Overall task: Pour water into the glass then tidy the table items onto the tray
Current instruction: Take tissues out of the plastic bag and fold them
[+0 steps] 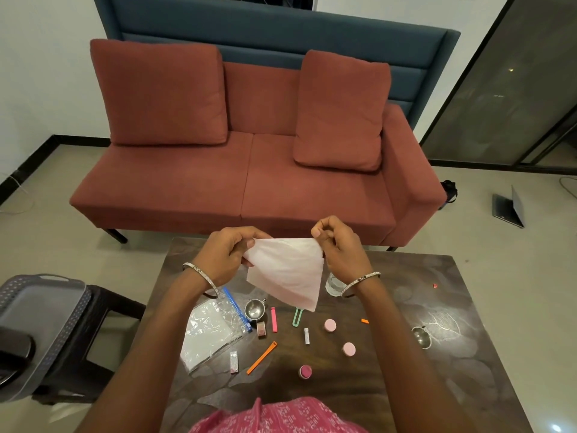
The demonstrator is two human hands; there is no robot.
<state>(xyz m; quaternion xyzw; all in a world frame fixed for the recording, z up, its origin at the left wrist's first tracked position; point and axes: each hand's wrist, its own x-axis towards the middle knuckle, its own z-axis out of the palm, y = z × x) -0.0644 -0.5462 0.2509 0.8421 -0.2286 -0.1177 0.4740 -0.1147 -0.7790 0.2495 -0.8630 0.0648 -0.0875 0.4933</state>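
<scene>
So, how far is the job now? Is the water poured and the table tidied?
Pouring looks done: the glass seems to hold water, though a wrist partly hides it. In hand: the left hand and right hand pinch a white tissue above the table. Left to do: the orange clip, pink lids, metal cups and plastic bag lie on the table, not on the grey tray.

A tissue (287, 270) is held above the table (452, 307) between the left hand (224, 254) and the right hand (337, 248). A glass (332, 284) is set on the table under the right wrist. A plastic bag (212, 332) is laid on the table's left side, with a cup (254, 308) just to its right. A sofa (249, 182) is placed behind the table, and a tray (46, 307) is rested on a stool (103, 307) to its left.
</scene>
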